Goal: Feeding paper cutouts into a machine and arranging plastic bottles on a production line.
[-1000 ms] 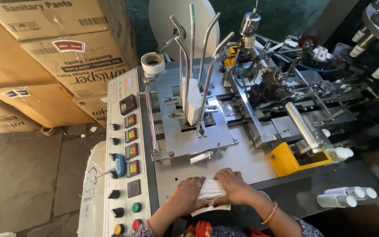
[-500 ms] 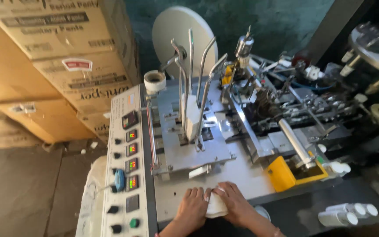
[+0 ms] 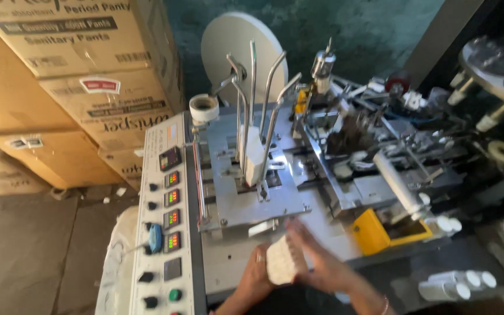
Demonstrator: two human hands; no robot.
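both hands hold a white stack (image 3: 281, 261) of flat paper blanks between them, just in front of the machine (image 3: 298, 192) and over its near edge. the left hand (image 3: 256, 274) is curled around the stack's left side, fingers closed on it, a ring showing on one finger. the right hand (image 3: 316, 259) lies flat against the stack's right side with fingers stretched out toward the machine, pressing rather than wrapping; it is blurred, so finer detail cannot be told. a bangle (image 3: 384, 304) sits on the right wrist.

just beyond the stack, on the machine's plate, four bent metal rods (image 3: 258, 99) stand upright around a slot, and another white stack (image 3: 254, 154) sits upright between them. behind the rods is a large white disc (image 3: 234, 49), and left of the rods a small tape roll (image 3: 204, 108) on a post. on the machine's left side runs a control panel (image 3: 167, 216) with red number displays, black knobs, a blue switch and a green button. on the machine's right front is a yellow block (image 3: 371, 232), and beside it a white tube (image 3: 396, 182). white paper cups (image 3: 456, 283) lie on their sides to the right of the machine, low down. cardboard boxes (image 3: 83, 76) are piled to the left of the machine.
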